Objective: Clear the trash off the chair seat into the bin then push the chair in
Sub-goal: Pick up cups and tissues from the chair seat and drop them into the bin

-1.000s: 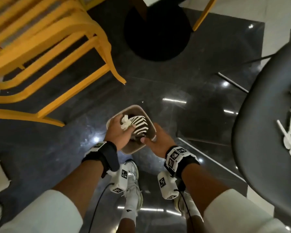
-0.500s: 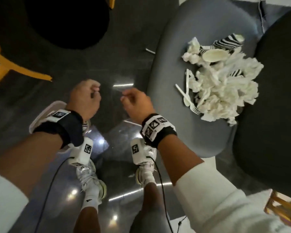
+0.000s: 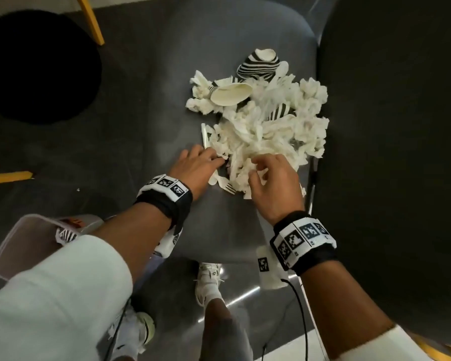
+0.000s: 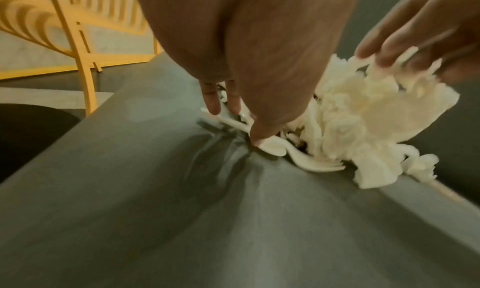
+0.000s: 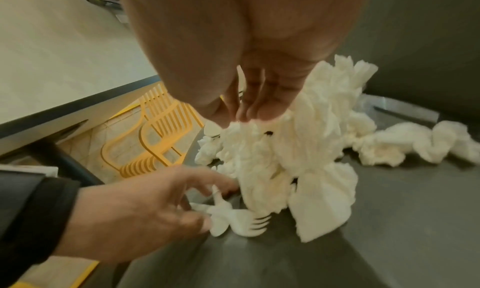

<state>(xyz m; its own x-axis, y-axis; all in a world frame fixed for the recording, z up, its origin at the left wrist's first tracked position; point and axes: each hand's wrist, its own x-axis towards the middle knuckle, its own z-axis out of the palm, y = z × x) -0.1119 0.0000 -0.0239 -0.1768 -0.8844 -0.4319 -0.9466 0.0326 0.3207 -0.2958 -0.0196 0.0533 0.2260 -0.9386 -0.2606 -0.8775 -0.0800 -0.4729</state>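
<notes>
A heap of crumpled white tissues [image 3: 266,121], striped paper cups [image 3: 258,65] and plastic cutlery lies on the grey chair seat [image 3: 167,100]. My left hand [image 3: 214,160] is at the heap's near left edge. It pinches a white plastic fork [image 5: 249,224] and spoon between thumb and fingers. My right hand [image 3: 258,165] grips a wad of tissue [image 5: 259,155] at the heap's near edge, and the wad hangs from its fingers above the seat. The bin [image 3: 29,243] stands on the floor at lower left, partly hidden by my left sleeve, with a striped cup inside.
The chair's dark backrest [image 3: 388,152] rises along the right. A black round table base [image 3: 37,69] and yellow chair legs [image 3: 91,22] stand on the dark floor to the left. My feet are under the seat's near edge.
A second ago both hands held a striped cup and tissue over the bin. They came away holding nothing, swung right to the chair, and now grip cutlery and tissue.
</notes>
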